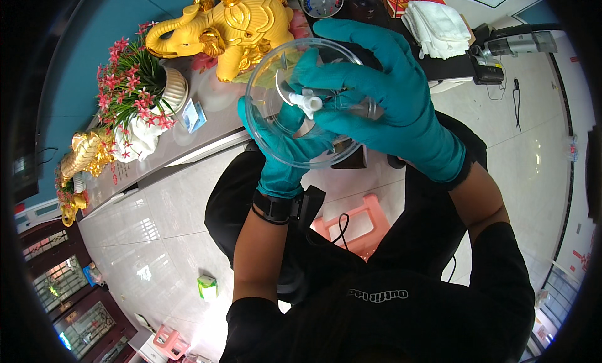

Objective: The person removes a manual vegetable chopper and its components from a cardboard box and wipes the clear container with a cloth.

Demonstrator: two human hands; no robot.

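My left hand (287, 144), in a teal glove, supports a clear round plastic bowl (251, 123) from below and the left side. Inside the bowl's outline is a white plastic hub with curved metal blades (308, 103), like a food chopper's blade. My right hand (390, 95), gloved alike, reaches over the bowl's right rim. Its thumb and fingers close around the blade hub, while the index finger stretches out above the rim. Part of the fingers shows only through the clear plastic, so their exact contact is hard to see.
A golden elephant figurine (244, 27) and a flowerpot (173, 92) stand on the table to the left. Ahead are a round dial gauge (322, 1) and folded white towels (437, 28). A pink plastic stool (376, 222) is below; a green box (207, 288) lies on the floor.
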